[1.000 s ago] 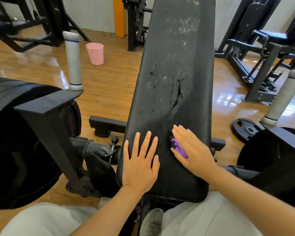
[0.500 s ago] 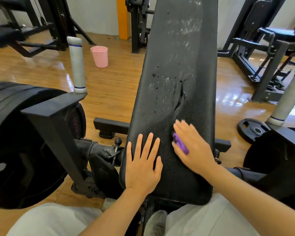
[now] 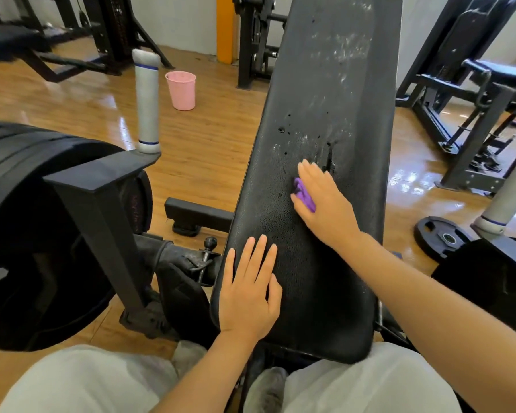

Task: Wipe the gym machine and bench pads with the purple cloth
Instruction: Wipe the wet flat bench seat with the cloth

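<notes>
One long black bench pad point(image 3: 319, 239) runs up the middle, narrow at the far end and rounded at the near end; every place here is given from it. Two bare hands lie on it. The left hand point(image 3: 249, 296) rests flat on the near left part, fingers straight and together, holding nothing. The right hand point(image 3: 322, 198) lies farther up, near the pad's middle, fingers straight, pressing one purple cloth point(image 3: 304, 194) against the surface; only a crumpled fold of cloth shows beside the thumb, so this grip is flat pressure, not a curl.

The pad's skin is pebbled vinyl, pitted with small dark holes and one split point(image 3: 328, 158) just beyond the right fingertips; pale streaks mark its far end.

Left of the pad: one stack of black weight plates point(image 3: 27, 222), a square black steel post point(image 3: 102, 222), one upright grey foam-wrapped handle point(image 3: 146, 102) and, farther off, one pink bucket point(image 3: 181, 90) on the glossy wooden floor point(image 3: 203, 144). Right of the pad: one loose weight plate point(image 3: 443, 236) flat on the floor, a second grey handle point(image 3: 505, 201), and a black machine frame point(image 3: 474, 108).
</notes>
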